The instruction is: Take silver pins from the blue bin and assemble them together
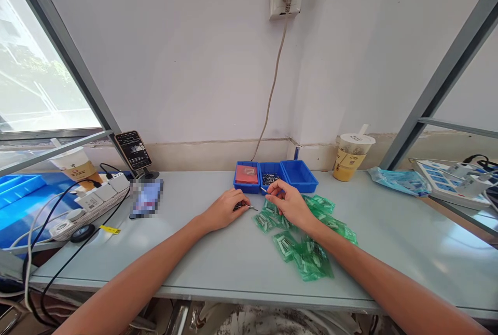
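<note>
Head view of a pale grey desk [218, 252] set against a white wall. The left hand [225, 209] rests on the desk with its fingers curled around a small dark bundle of parts, and a thin silver metal pin [251, 207] sticks out from its fingertips. The pin lies nearly level, with its long axis running left to right and its free tip pointing right, toward the other hand. The right hand [288, 201] hovers just above the desk, thumb and forefinger pinched on a second tiny metal piece [264, 189] — too small to make out its form or heading. Beneath and beside this hand lies a loose scatter of green translucent plastic packets [307, 249]. Just behind both hands stand three joined blue plastic bins [298, 174]: the left holds an orange-red pad, the middle a heap of small dark metal parts, the right appears bare.

Risks, as judged: the pinch on each piece is slight, so a slip could drop it among the packets, where it would be hard to find; a forearm sweeping across could also push packets off the near edge.

A lidded drink cup [350, 161] stands well to the right.
</note>
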Demonstrator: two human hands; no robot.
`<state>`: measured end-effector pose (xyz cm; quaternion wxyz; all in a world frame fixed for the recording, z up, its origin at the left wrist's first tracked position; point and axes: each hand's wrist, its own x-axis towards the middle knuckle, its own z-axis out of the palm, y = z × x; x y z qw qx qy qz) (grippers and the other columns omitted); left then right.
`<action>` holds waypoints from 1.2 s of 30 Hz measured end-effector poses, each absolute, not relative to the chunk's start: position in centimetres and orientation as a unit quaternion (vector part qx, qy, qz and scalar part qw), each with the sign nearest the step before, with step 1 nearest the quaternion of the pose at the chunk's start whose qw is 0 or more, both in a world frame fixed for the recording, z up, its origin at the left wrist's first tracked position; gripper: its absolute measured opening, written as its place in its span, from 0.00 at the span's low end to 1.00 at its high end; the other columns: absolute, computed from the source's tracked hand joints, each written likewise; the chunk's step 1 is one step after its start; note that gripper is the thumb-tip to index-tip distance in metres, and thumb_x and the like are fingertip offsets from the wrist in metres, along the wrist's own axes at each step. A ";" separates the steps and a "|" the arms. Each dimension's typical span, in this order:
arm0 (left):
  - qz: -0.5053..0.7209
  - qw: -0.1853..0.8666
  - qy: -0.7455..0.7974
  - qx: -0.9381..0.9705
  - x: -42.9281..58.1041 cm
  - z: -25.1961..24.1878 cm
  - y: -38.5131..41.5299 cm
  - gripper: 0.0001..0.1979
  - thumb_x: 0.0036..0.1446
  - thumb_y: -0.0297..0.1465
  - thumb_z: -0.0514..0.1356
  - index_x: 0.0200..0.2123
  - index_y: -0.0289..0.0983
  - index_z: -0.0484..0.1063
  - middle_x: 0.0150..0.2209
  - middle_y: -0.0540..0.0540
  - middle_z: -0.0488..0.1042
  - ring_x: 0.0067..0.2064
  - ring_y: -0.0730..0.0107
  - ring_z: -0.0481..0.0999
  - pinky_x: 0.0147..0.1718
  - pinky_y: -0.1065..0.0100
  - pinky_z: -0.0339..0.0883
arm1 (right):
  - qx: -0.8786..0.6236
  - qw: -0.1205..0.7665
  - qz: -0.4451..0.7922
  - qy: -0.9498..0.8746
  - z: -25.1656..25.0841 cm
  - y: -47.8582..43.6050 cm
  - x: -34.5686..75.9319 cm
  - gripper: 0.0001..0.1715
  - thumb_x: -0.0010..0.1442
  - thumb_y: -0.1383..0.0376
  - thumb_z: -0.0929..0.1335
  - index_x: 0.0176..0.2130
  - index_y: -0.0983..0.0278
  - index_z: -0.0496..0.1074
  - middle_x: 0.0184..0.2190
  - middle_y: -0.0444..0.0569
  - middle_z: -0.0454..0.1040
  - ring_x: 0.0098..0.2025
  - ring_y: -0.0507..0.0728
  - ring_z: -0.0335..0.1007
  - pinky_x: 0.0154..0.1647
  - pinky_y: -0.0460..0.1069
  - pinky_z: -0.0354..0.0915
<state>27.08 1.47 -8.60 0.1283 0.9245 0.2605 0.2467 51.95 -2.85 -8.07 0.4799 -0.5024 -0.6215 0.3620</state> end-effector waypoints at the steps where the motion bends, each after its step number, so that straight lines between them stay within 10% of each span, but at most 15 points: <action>1: 0.247 0.128 0.260 0.925 27.1 -8.6 1.5 0.10 0.72 0.37 0.55 0.45 0.39 0.74 0.42 0.44 0.74 0.45 0.62 0.72 0.49 0.61 0.68 | -0.498 0.481 0.371 -0.619 -8.1 -2.8 51.9 0.13 0.58 0.55 0.72 0.38 0.61 0.70 0.31 0.42 0.67 0.20 0.49 0.60 0.16 0.46 0.61; 36: 0.252 0.114 0.258 0.926 26.9 -9.0 1.7 0.09 0.70 0.30 0.55 0.49 0.40 0.74 0.43 0.44 0.74 0.46 0.61 0.72 0.50 0.60 0.68 | -0.473 0.472 0.443 -0.598 -7.9 -3.2 51.5 0.16 0.59 0.52 0.71 0.38 0.61 0.72 0.32 0.44 0.71 0.21 0.48 0.59 0.17 0.45 0.62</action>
